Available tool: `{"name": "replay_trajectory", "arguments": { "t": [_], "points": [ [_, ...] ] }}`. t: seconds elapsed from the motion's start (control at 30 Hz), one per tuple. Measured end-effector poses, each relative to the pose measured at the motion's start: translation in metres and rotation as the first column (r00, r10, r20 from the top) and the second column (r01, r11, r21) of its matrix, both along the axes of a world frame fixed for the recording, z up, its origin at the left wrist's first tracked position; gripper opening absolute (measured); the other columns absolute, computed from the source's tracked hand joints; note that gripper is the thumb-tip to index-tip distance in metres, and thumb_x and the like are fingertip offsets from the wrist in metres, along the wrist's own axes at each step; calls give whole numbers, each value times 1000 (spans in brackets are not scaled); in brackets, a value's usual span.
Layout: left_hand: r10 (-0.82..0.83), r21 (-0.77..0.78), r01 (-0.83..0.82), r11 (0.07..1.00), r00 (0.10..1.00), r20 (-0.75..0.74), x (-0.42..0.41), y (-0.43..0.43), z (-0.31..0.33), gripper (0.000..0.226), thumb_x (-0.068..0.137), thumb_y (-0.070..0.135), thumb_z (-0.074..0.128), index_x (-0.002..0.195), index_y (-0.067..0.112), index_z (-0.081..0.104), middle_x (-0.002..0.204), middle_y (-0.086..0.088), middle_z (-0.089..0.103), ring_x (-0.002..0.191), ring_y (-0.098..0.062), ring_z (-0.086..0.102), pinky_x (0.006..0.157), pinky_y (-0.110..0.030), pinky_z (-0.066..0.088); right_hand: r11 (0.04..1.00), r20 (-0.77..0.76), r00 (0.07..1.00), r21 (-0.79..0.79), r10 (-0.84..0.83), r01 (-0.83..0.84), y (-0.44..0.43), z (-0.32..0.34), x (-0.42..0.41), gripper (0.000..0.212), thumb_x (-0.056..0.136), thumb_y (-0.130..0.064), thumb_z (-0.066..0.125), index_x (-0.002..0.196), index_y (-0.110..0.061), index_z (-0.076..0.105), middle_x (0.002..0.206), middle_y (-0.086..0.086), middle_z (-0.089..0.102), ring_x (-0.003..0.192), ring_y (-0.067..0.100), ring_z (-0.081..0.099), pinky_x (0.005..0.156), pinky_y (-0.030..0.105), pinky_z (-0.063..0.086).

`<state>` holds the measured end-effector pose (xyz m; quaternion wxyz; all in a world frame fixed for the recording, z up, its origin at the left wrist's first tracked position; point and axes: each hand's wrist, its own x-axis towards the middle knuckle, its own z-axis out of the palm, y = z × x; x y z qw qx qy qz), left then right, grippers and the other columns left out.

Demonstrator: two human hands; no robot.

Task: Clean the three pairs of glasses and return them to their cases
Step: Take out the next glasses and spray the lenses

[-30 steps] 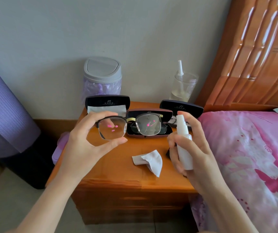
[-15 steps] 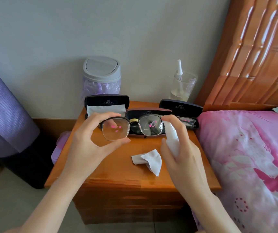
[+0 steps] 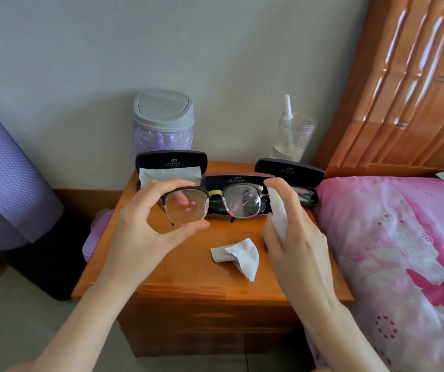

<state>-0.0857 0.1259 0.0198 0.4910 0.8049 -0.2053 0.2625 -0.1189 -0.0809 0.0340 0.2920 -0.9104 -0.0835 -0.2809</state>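
Note:
My left hand (image 3: 145,232) holds a pair of dark half-rim glasses (image 3: 212,202) by the left lens, above the wooden nightstand (image 3: 188,277). My right hand (image 3: 296,237) grips a white spray bottle (image 3: 278,210) tilted toward the right lens, almost touching it. Three open black cases stand at the back: the left case (image 3: 171,163) with a grey cloth, the middle case (image 3: 238,181) behind the held glasses, and the right case (image 3: 290,170) with a pair of glasses (image 3: 304,194) in it. A crumpled white wiping cloth (image 3: 238,255) lies on the nightstand between my hands.
A small grey-lidded bin (image 3: 163,119) with a purple bag and a clear jar (image 3: 292,138) stand by the wall. A bed with a pink cover (image 3: 398,251) and wooden headboard (image 3: 408,84) is at the right. A purple rolled mat (image 3: 5,178) leans at the left.
My right hand has brought the spray bottle up and left, from upright beside the cloth to tilted close against the right lens. The glasses stay nearly still in my left hand.

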Motion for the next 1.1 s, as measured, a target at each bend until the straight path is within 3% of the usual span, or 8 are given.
{"name": "replay_trajectory", "arguments": {
  "t": [0.1, 0.2, 0.3, 0.43, 0.57, 0.7, 0.83, 1.1],
  "points": [
    [2, 5, -2, 1000, 1000, 2, 0, 0, 0, 55, 68, 48, 73, 117, 28, 60, 93, 15, 60, 98, -8, 60, 93, -14, 43, 1000, 3, 1000, -15, -24, 24, -1, -3, 3, 59, 89, 1, 55, 127, -37, 32, 73, -3, 53, 53, 10, 50, 44, 23, 39],
    [0, 11, 0, 1000, 1000, 4, 0, 0, 0, 54, 68, 49, 73, 117, 28, 59, 93, 16, 60, 98, -7, 59, 93, -13, 43, 999, 7, 1000, 27, -22, 22, 0, -5, 1, 58, 90, 0, 55, 128, -38, 31, 79, -1, 58, 57, 11, 54, 61, 34, 51],
    [1, 17, -1, 1000, 1000, 6, 0, 0, 1, 54, 68, 50, 73, 117, 29, 59, 93, 18, 60, 98, -6, 59, 92, -11, 42, 995, 2, 1000, 103, 10, -10, -1, -2, -2, 59, 91, -5, 53, 129, -44, 31, 72, -4, 58, 51, 12, 51, 60, 35, 48],
    [0, 11, 0, 1000, 1000, 4, -1, -1, 2, 54, 69, 47, 75, 116, 25, 60, 93, 11, 61, 96, -10, 59, 92, -16, 44, 980, 16, 992, 150, 126, -127, 1, 7, -7, 56, 90, -8, 53, 134, -38, 36, 60, -14, 47, 50, 10, 46, 54, 12, 34],
    [20, 4, -20, 1000, 1000, -7, -4, -4, 5, 54, 66, 38, 78, 114, 18, 62, 89, 6, 60, 91, -11, 59, 90, -22, 47, 965, -32, 965, 41, 260, -259, 16, 16, -14, 56, 91, -19, 51, 140, -40, 31, 107, -22, 60, 63, 0, 55, 61, 7, 41],
    [28, 6, -28, 1000, 999, -21, -4, -5, 6, 54, 66, 36, 79, 115, 20, 63, 89, 8, 59, 90, -11, 59, 88, -19, 46, 944, -68, 941, 25, 331, -330, 30, 16, -14, 61, 86, -17, 56, 135, -44, 34, 72, -30, 47, 57, -3, 48, 54, 7, 36],
    [37, 28, -37, 999, 999, -7, -3, -5, 4, 54, 66, 34, 80, 114, 19, 63, 88, 8, 59, 89, -10, 58, 87, -15, 43, 934, -73, 933, 93, 352, -345, 35, 15, -13, 57, 87, -15, 53, 133, -43, 36, 63, -27, 40, 53, -2, 50, 49, 3, 33],
    [18, 43, -21, 999, 998, 65, -4, -9, 4, 45, 72, 41, 71, 113, 29, 57, 93, 12, 56, 90, -1, 56, 86, -9, 41, 947, -96, 943, -13, 320, -322, 47, 13, -9, 57, 87, -15, 49, 131, -44, 26, 86, -18, 52, 54, 1, 51, 48, 8, 37]
  ]
}}
